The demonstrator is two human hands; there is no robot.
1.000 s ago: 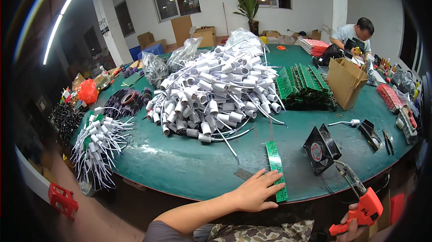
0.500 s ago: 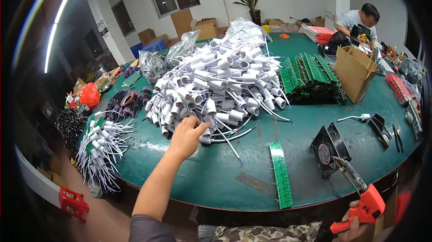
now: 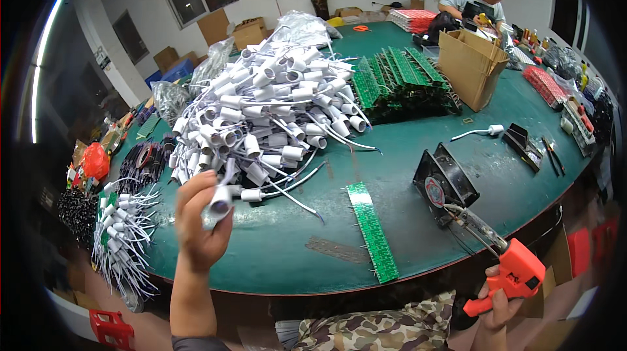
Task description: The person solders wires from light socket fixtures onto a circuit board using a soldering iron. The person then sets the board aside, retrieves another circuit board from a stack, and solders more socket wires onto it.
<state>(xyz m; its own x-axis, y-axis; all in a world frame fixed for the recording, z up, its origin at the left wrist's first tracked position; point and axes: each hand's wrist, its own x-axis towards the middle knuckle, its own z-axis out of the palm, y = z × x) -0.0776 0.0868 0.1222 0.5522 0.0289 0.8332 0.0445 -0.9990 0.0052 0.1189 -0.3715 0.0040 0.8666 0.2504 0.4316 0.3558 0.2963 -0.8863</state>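
My left hand (image 3: 201,223) is closed on a white lamp socket (image 3: 221,202), a short hollow cylinder whose open end shows, lifted clear of the table. Behind it rises a big heap of the same white sockets (image 3: 261,99) with wire leads. At lower right my right hand (image 3: 499,305) grips a red soldering gun (image 3: 516,276) by its handle. The gun's metal barrel points up and left, close to a black square fan (image 3: 450,175) standing on the table. Between the hands lies a long green circuit board strip (image 3: 373,233) with short wires along its left edge.
Green board strips are stacked (image 3: 405,80) beside a cardboard box (image 3: 471,73). One socket (image 3: 495,129), a black holder (image 3: 524,147) and tweezers (image 3: 554,156) lie at right. Wired sockets bunch (image 3: 121,227) at the left edge. A co-worker (image 3: 475,1) sits at the far right.
My left hand has come away from the heap, down and left, with a socket in it. The view has swung right; the soldering gun is still in my right hand.
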